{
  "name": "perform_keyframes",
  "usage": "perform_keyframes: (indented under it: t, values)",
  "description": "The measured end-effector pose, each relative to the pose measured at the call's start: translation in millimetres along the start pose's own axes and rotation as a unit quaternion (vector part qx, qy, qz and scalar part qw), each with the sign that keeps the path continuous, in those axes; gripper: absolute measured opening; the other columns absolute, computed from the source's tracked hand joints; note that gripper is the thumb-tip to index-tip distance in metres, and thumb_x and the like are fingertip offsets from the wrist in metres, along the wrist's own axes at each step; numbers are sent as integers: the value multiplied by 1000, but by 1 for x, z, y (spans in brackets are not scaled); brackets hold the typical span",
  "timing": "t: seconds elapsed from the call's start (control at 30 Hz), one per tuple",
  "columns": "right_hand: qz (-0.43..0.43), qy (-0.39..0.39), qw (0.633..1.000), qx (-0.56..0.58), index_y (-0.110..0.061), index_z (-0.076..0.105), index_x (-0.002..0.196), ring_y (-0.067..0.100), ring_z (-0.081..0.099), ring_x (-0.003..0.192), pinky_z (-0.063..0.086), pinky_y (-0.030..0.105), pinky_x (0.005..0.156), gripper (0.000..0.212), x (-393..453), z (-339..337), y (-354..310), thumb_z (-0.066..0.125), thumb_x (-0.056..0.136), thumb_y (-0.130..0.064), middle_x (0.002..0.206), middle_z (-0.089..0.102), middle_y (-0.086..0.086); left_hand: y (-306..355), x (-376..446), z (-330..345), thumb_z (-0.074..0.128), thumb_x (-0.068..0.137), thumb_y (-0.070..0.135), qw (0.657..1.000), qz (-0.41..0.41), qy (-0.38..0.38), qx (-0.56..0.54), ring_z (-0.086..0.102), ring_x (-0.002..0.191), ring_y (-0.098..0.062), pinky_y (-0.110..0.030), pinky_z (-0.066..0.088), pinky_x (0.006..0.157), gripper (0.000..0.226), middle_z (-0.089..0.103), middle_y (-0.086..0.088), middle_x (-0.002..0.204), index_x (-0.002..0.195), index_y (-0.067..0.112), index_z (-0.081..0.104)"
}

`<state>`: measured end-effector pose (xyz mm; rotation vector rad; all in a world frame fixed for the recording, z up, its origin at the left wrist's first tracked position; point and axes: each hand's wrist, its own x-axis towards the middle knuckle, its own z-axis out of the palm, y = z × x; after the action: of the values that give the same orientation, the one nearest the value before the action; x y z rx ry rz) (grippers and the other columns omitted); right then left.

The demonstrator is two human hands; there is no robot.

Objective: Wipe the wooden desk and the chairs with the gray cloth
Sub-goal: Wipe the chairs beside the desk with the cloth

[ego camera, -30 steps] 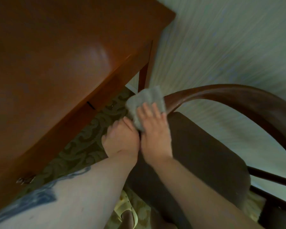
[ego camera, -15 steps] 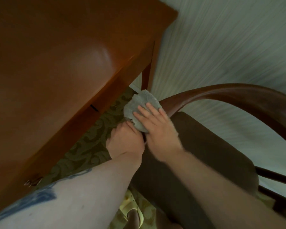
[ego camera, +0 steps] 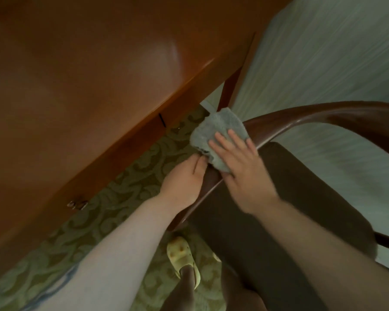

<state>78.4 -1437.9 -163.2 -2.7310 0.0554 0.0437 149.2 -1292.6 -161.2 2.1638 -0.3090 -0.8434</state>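
The gray cloth [ego camera: 216,133] lies folded over the curved dark wooden rail of the chair [ego camera: 323,115]. My right hand [ego camera: 240,162] presses flat on the cloth with straight fingers. My left hand [ego camera: 184,178] grips the lower end of the same rail, just below the cloth, fingers curled round the wood. The chair's dark brown seat cushion [ego camera: 290,209] lies under my right forearm. The wooden desk [ego camera: 88,86] fills the upper left.
A desk leg [ego camera: 229,88] stands just behind the cloth. A metal drawer pull [ego camera: 76,204] sits on the desk front. Green patterned carpet [ego camera: 112,212] shows between desk and chair. My foot in a pale yellow clog [ego camera: 182,259] is beside the chair. A pale striped wall [ego camera: 323,52] is on the right.
My right hand has slid the cloth a little along the rail, while my left hand keeps its hold on the rail's end. The view has shifted slightly.
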Motion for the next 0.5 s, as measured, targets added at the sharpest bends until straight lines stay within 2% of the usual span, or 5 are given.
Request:
perform_keyframes:
  t: [0.1, 0.2, 0.27, 0.33, 0.5]
  values:
    - [28, 37, 999, 8, -26, 32, 149, 10, 6, 148, -2, 39, 121, 67, -2, -4, 22, 56, 89, -9, 157, 25, -7, -13, -17, -6, 29, 103, 43, 998, 3, -12, -56, 55, 110, -10, -35, 42, 98, 37, 62, 9, 117, 121, 29, 58]
    - [146, 135, 978, 68, -19, 38, 146, 20, 15, 147, 12, 49, 119, 63, -12, 21, -30, 48, 87, -2, 154, 34, 1, -2, -21, -15, 35, 103, 40, 964, -97, -3, -248, 64, 96, -13, -31, 46, 87, 32, 70, 9, 96, 99, 30, 66]
    - [78, 110, 990, 50, -15, 42, 142, 25, 21, 145, 17, 49, 117, 61, -30, 44, -76, 38, 82, -11, 151, 39, 3, 1, -21, -25, 43, 99, 43, 910, -192, -20, -366, 70, 78, -17, -30, 49, 74, 34, 74, 3, 78, 90, 24, 69]
    - [2, 53, 997, 49, -15, 48, 138, 22, 22, 145, 17, 45, 115, 58, -50, 59, -103, 39, 81, -20, 150, 40, 0, -8, -22, -33, 48, 93, 52, 870, -255, -26, -421, 71, 81, -22, -33, 51, 78, 44, 75, -6, 85, 98, 16, 72]
    - [-149, -25, 988, -9, -23, 32, 146, 14, 13, 147, 7, 40, 120, 65, -45, 44, -56, 44, 83, -21, 155, 29, -7, -31, -42, -28, 45, 91, 59, 845, -296, -5, -445, 67, 101, -29, -42, 49, 92, 52, 71, -12, 110, 113, 19, 69]
